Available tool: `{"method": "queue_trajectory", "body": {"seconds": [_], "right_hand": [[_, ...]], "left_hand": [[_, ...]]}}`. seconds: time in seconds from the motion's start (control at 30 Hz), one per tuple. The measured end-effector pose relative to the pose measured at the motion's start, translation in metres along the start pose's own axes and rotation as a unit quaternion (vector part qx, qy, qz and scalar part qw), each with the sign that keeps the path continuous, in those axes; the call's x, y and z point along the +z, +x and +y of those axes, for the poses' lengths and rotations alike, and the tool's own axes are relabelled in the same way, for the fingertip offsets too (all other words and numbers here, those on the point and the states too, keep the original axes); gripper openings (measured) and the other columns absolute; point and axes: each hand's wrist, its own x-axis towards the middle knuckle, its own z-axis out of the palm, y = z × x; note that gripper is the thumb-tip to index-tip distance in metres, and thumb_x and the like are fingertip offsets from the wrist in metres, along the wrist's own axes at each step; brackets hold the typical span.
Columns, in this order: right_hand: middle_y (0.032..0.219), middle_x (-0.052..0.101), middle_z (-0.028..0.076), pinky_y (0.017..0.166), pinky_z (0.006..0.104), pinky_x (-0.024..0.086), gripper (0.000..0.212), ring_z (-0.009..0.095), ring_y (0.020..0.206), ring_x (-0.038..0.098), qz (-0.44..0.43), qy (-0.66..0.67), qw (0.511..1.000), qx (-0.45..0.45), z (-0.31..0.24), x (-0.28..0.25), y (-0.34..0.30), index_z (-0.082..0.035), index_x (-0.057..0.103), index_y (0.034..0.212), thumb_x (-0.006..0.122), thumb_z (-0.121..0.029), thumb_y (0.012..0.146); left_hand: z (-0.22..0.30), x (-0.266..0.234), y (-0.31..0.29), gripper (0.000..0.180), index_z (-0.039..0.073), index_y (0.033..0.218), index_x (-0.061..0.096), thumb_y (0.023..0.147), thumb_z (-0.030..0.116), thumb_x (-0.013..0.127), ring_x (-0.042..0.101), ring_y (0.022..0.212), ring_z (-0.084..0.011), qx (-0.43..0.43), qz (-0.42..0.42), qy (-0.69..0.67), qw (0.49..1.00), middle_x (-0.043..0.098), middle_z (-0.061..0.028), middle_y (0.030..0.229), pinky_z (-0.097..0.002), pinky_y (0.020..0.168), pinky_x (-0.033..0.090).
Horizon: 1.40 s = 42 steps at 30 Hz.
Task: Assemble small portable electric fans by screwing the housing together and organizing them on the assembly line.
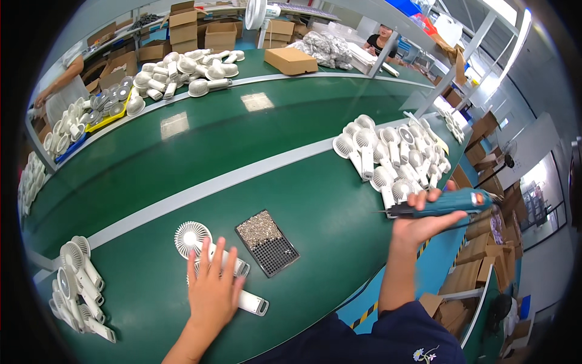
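While my right hand (418,225) grips the power screwdriver (451,203), probably aloft for clearance, my left hand (212,292) spreads wide over two white fans (191,238), seemingly steadying them, screw tray (274,256) just right of it.

A bright strip light (518,42) shines above blue floor (438,258).

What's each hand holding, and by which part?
The right hand grips a teal screwdriver by its body; the left hand, over white fans, shows no clear grip.

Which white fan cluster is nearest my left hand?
The fan pair beside the black tray, partly hidden by your left hand; other clusters lie farther away.
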Motion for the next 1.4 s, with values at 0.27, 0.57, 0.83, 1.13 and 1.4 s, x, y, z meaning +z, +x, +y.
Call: {"method": "queue_trajectory", "body": {"seconds": [0.27, 0.57, 0.83, 1.13, 1.4], "right_hand": [[0.067, 0.046, 0.001, 0.042, 0.0294, 0.038, 0.087, 0.013, 0.043, 0.04, -0.157, 0.091, 0.949, 0.257, 0.06, 0.025, -0.075, -0.014, 0.049, 0.127, 0.029, -0.088, 0.087], [0.066, 0.058, 0.011, 0.041, 0.0341, 0.046, 0.107, 0.021, 0.046, 0.054, -0.376, 0.225, 0.851, 0.289, 0.078, 0.036, -0.118, -0.005, 0.049, 0.124, 0.037, -0.098, 0.073], [0.065, 0.056, 0.012, 0.042, 0.0358, 0.046, 0.1, 0.022, 0.046, 0.052, -0.382, 0.192, 0.859, 0.281, 0.072, 0.013, -0.126, -0.005, 0.049, 0.12, 0.039, -0.094, 0.077], [0.064, 0.053, 0.011, 0.042, 0.0361, 0.045, 0.101, 0.022, 0.046, 0.05, -0.359, 0.17, 0.862, 0.314, 0.076, 0.01, -0.127, -0.006, 0.045, 0.122, 0.037, -0.095, 0.076], [0.065, 0.053, 0.011, 0.043, 0.0362, 0.046, 0.102, 0.022, 0.046, 0.051, -0.366, 0.17, 0.854, 0.327, 0.081, 0.009, -0.124, -0.005, 0.048, 0.12, 0.038, -0.096, 0.074]], "left_hand": [[-0.016, 0.028, -0.02, 0.065, 0.005, 0.145, 0.05, 0.091, 0.037, 0.067, 0.034, 0.149, -0.0316, -0.042, -0.058, 0.068, 0.995, 0.042, -0.015, 0.157, -0.0555, 0.121, 0.022], [-0.016, 0.019, 0.002, 0.053, 0.001, 0.139, 0.054, 0.088, 0.007, 0.064, 0.043, 0.144, -0.0284, -0.063, -0.008, 0.045, 0.997, 0.049, -0.0129, 0.151, -0.0515, 0.119, 0.028], [0.016, 0.041, 0.007, 0.035, -0.001, 0.124, 0.065, 0.091, 0.006, 0.059, 0.06, 0.129, -0.0251, -0.074, 0.079, 0.045, 0.993, 0.066, -0.0117, 0.133, -0.0425, 0.109, 0.043], [0.015, 0.043, 0.008, 0.032, -0.002, 0.123, 0.066, 0.093, 0.004, 0.055, 0.06, 0.13, -0.0246, -0.081, 0.066, 0.042, 0.994, 0.066, -0.0116, 0.133, -0.042, 0.109, 0.043], [0.015, 0.042, 0.009, 0.033, -0.002, 0.123, 0.066, 0.092, 0.004, 0.057, 0.059, 0.131, -0.025, -0.079, 0.063, 0.04, 0.994, 0.066, -0.0118, 0.134, -0.0422, 0.109, 0.042]]}}
